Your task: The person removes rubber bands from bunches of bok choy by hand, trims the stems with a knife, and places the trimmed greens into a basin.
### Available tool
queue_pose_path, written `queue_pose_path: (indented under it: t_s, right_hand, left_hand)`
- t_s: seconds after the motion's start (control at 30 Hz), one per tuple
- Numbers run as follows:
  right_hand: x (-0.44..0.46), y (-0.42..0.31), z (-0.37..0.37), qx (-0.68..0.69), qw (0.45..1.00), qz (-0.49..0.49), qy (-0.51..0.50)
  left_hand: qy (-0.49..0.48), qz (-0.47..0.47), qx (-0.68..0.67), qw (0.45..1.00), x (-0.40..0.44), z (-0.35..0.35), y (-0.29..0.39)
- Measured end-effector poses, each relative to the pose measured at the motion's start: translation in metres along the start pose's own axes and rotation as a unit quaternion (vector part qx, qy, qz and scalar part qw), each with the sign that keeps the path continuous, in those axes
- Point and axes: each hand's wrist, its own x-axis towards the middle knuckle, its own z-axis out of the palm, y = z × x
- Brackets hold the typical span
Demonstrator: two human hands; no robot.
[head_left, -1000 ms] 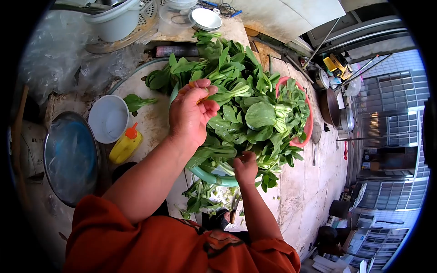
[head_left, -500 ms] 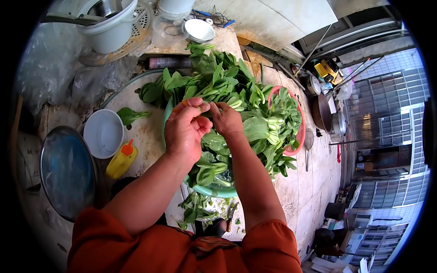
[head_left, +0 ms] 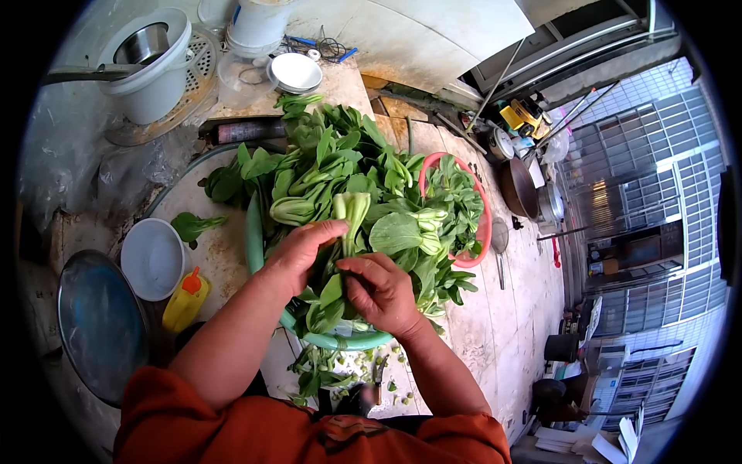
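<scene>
Over the heap of greens, my left hand [head_left: 301,251] grips a head of bok choy [head_left: 352,209], its pale stem end pointing up and its leaves hanging down. My right hand [head_left: 379,290] is closed with thumb and fingers pinched on the same bok choy, lower down by its stalks and leaves. Beneath both hands a green basin [head_left: 255,236] is piled high with more bok choy [head_left: 309,182]. A red basin [head_left: 485,224] of leafy greens [head_left: 456,197] stands against its right side. My palms partly hide the held leaves.
At left are a white bucket [head_left: 152,259], a yellow bottle with an orange top [head_left: 185,300] and a round metal basin [head_left: 100,325]. A knife [head_left: 379,371] and trimmed leaves [head_left: 318,371] lie on the floor near my feet. A strainer [head_left: 498,236] lies at right.
My hands have moved down and closer together; a bok choy head now shows upright between them. The left fingers, raised before, now wrap the stalks. The view has shifted slightly.
</scene>
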Motion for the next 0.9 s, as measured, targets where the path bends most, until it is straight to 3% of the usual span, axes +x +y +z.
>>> queue_pose_path:
  t_s: [0.07,0.13,0.2,0.27,0.3,0.4,0.47,0.73,0.77,0.9]
  right_hand:
    - [-0.005,-0.006,-0.007,-0.036,0.996,-0.052,-0.064]
    - [-0.007,-0.014,-0.023,0.003,0.997,0.009,-0.073]
    - [-0.005,0.003,-0.046,0.075,0.995,0.062,-0.012]
    - [0.009,0.038,-0.067,0.040,0.987,0.123,0.091]
    - [0.021,0.073,-0.072,0.092,0.975,0.132,0.151]
    - [0.075,0.118,-0.101,-0.051,0.965,0.185,0.178]
    - [0.111,0.166,-0.105,-0.108,0.954,0.233,0.156]
    - [0.179,0.255,-0.075,-0.293,0.925,0.240,0.042]
    - [0.181,0.263,-0.071,-0.291,0.916,0.275,0.005]
    - [0.182,0.290,-0.051,-0.284,0.915,0.288,0.014]
  left_hand:
    - [-0.054,0.038,0.122,0.990,-0.001,0.006,-0.004]
    - [-0.064,0.057,0.138,0.987,0.000,0.009,-0.006]
    - [-0.039,0.013,0.033,0.999,-0.006,0.015,-0.003]
    - [0.001,0.042,0.024,0.999,-0.005,0.014,-0.005]
    - [0.019,0.060,0.007,0.998,-0.007,0.015,-0.009]
    - [0.068,0.123,-0.019,0.990,-0.015,0.025,-0.024]
    - [0.077,0.117,-0.001,0.990,-0.019,0.027,-0.031]
    - [0.092,0.118,0.024,0.988,-0.039,0.027,-0.032]
    - [0.091,0.117,0.023,0.989,-0.038,0.023,-0.031]
    - [0.083,0.125,0.010,0.989,-0.040,0.018,-0.026]
